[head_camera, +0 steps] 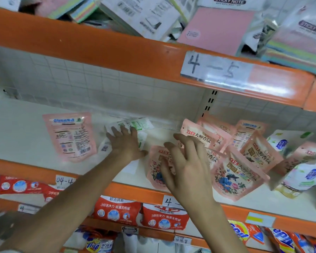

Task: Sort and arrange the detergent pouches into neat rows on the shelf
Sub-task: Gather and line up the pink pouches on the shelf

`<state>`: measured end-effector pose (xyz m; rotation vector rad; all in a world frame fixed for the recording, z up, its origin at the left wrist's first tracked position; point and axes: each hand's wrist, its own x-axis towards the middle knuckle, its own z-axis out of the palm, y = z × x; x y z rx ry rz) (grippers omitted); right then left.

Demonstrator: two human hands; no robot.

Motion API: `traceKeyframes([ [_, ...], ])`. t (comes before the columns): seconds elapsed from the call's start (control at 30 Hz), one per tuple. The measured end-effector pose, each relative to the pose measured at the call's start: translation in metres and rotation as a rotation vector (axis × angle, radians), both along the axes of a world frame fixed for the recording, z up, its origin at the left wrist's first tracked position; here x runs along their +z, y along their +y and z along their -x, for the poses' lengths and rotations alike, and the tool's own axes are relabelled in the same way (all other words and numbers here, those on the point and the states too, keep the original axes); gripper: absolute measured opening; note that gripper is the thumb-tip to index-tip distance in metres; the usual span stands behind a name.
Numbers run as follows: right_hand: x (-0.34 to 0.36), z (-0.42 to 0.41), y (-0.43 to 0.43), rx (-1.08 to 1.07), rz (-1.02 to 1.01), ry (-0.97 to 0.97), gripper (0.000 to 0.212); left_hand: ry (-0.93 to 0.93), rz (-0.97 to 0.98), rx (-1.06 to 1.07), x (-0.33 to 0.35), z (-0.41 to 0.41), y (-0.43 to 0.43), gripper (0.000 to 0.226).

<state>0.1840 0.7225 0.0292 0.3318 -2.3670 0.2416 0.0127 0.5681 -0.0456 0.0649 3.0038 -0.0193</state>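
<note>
Pink pouches: tumbled and overlapping at centre right of the white shelf; a lone pink pouch lies back-side up at centre left.
White-and-green pouch: flat at the back of the shelf, mid-frame.
Left hand: fingers straight, lying flat on the white-and-green pouch, curled round nothing.
Right hand: fingers spread wide, holding nothing, over the front pink pouch; blur hides whether it touches.
Step in hand: probably separating kinds; no row is formed yet.
Next move: likely a grip on one pouch from the edge of the heap, since the slack, leaning bags could slide if pulled from the middle.
Blue-and-white pouches: mixed in at far right, to be sorted out.
Writing: paper tag reads "4-5"; lower tag "04-4"; "STICKY NOTE" packs on top; a "Tide" bag at the bottom.
</note>
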Motion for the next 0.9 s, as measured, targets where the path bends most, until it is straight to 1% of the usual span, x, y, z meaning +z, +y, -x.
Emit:
traceKeyframes([
  [0.03,-0.001,-0.004,0.0,0.025,0.023,0.017,0.03,-0.014,0.001,0.007,-0.002,0.001,0.003,0.112],
  [0.13,-0.005,-0.014,0.0,0.083,0.069,0.059,0.025,-0.086,-0.074,0.059,-0.002,0.002,0.009,0.11],
  [0.2,-0.008,-0.019,-0.002,0.123,0.096,0.071,0.021,-0.076,-0.106,0.067,0.0,0.007,0.01,0.106],
  [0.3,-0.013,-0.022,-0.005,0.208,0.115,0.047,0.012,-0.097,-0.122,0.043,0.004,0.013,0.008,0.108],
  [0.37,-0.019,-0.023,-0.008,0.247,0.099,0.025,0.013,-0.115,-0.112,0.016,0.004,0.014,0.008,0.106],
  [0.43,-0.023,-0.024,-0.01,0.263,0.079,-0.001,0.015,-0.095,-0.069,-0.027,0.002,0.012,0.006,0.104],
  [0.57,-0.026,-0.025,-0.014,0.28,0.07,-0.028,0.016,0.023,0.022,-0.113,-0.001,0.008,0.0,0.1],
  [0.7,-0.027,-0.024,-0.017,0.303,0.069,-0.041,0.016,0.128,-0.009,-0.124,-0.001,0.006,-0.009,0.084],
  [0.77,-0.027,-0.023,-0.018,0.31,0.071,-0.039,0.016,0.121,-0.058,-0.113,-0.002,0.009,-0.016,0.078],
  [0.83,-0.028,-0.024,-0.02,0.319,0.08,-0.037,0.016,0.096,-0.157,-0.065,-0.002,0.014,-0.026,0.07],
  [0.9,-0.029,-0.025,-0.021,0.329,0.088,-0.04,0.015,0.084,-0.23,-0.059,0.001,0.018,-0.033,0.055],
])
